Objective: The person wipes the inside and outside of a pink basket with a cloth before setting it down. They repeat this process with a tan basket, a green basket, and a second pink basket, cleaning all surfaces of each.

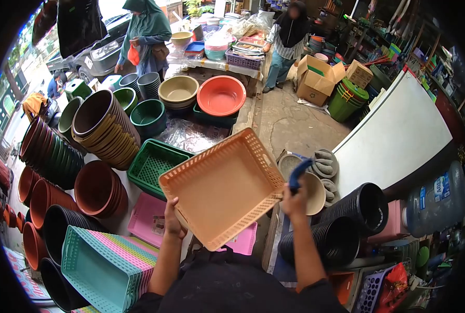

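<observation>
A peach-orange plastic basket (219, 190) with slotted sides is held up, tilted, in front of my body. My left hand (174, 220) grips its lower left edge, thumb over the rim. Close by its right corner, my right hand (295, 202) is closed around a limp, dark blue cloth (298, 175) that sticks up above the fingers. Behind the basket, green baskets (151, 159) and a pink basket (146, 219) show in part.
Stacked pastel baskets (99, 271) and brown pots (99, 188) crowd the left. Black pots (347, 224), stone mortars (323, 164) and a large water bottle (436, 193) stand on the right. Two people (146, 36) are farther back, near a cardboard box (318, 78).
</observation>
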### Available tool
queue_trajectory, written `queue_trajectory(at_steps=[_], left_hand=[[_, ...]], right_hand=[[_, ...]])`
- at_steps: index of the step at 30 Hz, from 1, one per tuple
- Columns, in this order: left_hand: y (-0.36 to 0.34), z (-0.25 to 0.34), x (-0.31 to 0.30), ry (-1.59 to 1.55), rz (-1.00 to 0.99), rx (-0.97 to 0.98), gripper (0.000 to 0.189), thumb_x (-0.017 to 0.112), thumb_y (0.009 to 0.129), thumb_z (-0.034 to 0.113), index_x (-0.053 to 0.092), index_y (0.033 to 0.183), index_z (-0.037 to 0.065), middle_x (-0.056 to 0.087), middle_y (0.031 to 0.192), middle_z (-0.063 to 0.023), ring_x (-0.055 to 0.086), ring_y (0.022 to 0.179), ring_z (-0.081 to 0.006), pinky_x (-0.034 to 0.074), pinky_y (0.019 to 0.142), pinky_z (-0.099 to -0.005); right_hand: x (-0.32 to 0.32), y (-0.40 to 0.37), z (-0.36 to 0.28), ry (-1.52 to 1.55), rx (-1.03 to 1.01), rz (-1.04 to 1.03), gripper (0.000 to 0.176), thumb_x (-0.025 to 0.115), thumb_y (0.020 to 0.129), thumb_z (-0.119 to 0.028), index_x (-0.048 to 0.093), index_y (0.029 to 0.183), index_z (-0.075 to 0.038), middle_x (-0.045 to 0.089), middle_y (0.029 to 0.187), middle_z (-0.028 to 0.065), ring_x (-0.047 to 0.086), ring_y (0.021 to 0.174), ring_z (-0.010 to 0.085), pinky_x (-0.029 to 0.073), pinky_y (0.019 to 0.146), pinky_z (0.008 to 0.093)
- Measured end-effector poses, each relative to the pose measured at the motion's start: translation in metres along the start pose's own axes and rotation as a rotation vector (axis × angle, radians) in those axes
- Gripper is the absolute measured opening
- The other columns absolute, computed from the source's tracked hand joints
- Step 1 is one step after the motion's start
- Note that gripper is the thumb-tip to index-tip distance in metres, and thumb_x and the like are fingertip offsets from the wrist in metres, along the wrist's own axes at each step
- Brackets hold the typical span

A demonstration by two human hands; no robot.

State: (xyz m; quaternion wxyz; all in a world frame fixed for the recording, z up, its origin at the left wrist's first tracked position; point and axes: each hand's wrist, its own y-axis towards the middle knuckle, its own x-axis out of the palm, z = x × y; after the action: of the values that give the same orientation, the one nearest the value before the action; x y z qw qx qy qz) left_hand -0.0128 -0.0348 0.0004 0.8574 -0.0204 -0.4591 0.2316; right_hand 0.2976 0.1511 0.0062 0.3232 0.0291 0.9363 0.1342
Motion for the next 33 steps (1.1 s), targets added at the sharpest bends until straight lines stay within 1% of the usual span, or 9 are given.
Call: queue_trajectory(at_steps=[1,2,5,10,12,17,19,26,33], left_hand=[[-0.002,-0.004,0.004,0.039,0.013,-0.008,0.059,0.049,0.089,0.037,0.046,0.132,-0.003,0.061,0.121,-0.0185,0.064,0.107,-0.0287,0.053,0.092,-0.0381],[-0.005,-0.007,0.006,0.081,0.027,-0.019,0.059,0.049,0.089,0.037,0.045,0.133,-0.003,0.061,0.12,-0.0182,0.064,0.107,-0.0283,0.054,0.091,-0.0379],[-0.005,-0.019,0.0,0.085,-0.051,0.003,0.058,0.05,0.089,0.034,0.044,0.133,-0.002,0.061,0.12,-0.0179,0.064,0.107,-0.0282,0.054,0.089,-0.0386],[-0.007,-0.027,0.017,0.142,-0.201,0.018,0.069,0.056,0.082,0.025,0.03,0.143,0.005,0.049,0.131,-0.018,0.056,0.118,-0.0307,0.05,0.097,-0.0427],[-0.006,-0.032,0.02,0.061,-0.229,-0.08,0.072,0.056,0.08,0.022,0.028,0.144,0.005,0.047,0.133,-0.0183,0.055,0.118,-0.0308,0.05,0.097,-0.0431],[0.006,-0.022,0.034,0.157,-0.25,-0.033,0.073,0.055,0.08,0.021,0.027,0.146,0.005,0.045,0.136,-0.0171,0.053,0.121,-0.0291,0.047,0.101,-0.0423],[0.011,-0.021,0.03,0.178,-0.229,-0.091,0.075,0.055,0.08,0.021,0.027,0.148,0.007,0.043,0.14,-0.0149,0.049,0.126,-0.0271,0.042,0.105,-0.0399],[0.008,-0.007,0.066,0.317,-0.335,0.013,0.085,0.058,0.076,0.014,0.022,0.153,0.007,0.041,0.144,-0.011,0.043,0.131,-0.0252,0.036,0.109,-0.0371],[0.013,0.013,0.069,0.2,-0.346,0.025,0.087,0.059,0.074,0.012,0.022,0.152,0.007,0.044,0.141,-0.0138,0.047,0.128,-0.0263,0.04,0.107,-0.0386]], right_hand=[[0.007,-0.007,-0.026,-0.099,0.12,-0.147,0.081,0.06,0.087,-0.031,0.021,0.152,-0.002,0.028,0.153,0.0279,0.026,0.143,0.0427,0.021,0.118,0.0442],[0.02,-0.011,-0.041,-0.456,0.17,-0.197,0.085,0.058,0.088,-0.039,0.018,0.153,-0.003,0.022,0.156,0.0249,0.021,0.145,0.0409,0.018,0.117,0.0533],[0.05,0.013,-0.029,-0.396,0.241,-0.132,0.088,0.059,0.088,-0.04,0.013,0.154,-0.007,0.015,0.159,0.021,0.014,0.148,0.0374,0.013,0.116,0.0598],[0.071,0.041,-0.045,-0.434,-0.292,-0.054,0.088,0.059,0.087,-0.04,0.013,0.154,-0.005,0.011,0.161,0.0183,0.009,0.149,0.0379,0.009,0.117,0.0558],[0.095,0.038,-0.055,0.046,-0.53,0.012,0.08,0.056,0.092,-0.034,0.016,0.155,-0.007,0.01,0.162,0.0176,0.005,0.149,0.0375,0.006,0.119,0.0495],[0.106,-0.011,-0.103,-0.088,-0.761,-0.433,0.088,0.062,0.08,-0.023,0.018,0.155,-0.008,0.009,0.162,0.0174,0.007,0.15,0.0332,0.008,0.121,0.0446],[0.127,-0.021,-0.094,-0.115,-1.203,-0.452,0.081,0.06,0.079,-0.017,0.028,0.153,-0.012,0.024,0.158,0.0166,0.022,0.147,0.0311,0.017,0.12,0.0436],[0.07,0.015,-0.098,0.128,-1.07,-0.698,0.06,0.06,0.082,-0.014,0.048,0.141,-0.012,0.049,0.144,0.0127,0.047,0.132,0.0303,0.033,0.113,0.0393],[0.025,0.05,-0.028,-0.619,-0.821,-0.637,0.072,0.067,0.077,-0.021,0.043,0.143,-0.007,0.051,0.14,0.0149,0.045,0.133,0.0283,0.032,0.113,0.0429]])
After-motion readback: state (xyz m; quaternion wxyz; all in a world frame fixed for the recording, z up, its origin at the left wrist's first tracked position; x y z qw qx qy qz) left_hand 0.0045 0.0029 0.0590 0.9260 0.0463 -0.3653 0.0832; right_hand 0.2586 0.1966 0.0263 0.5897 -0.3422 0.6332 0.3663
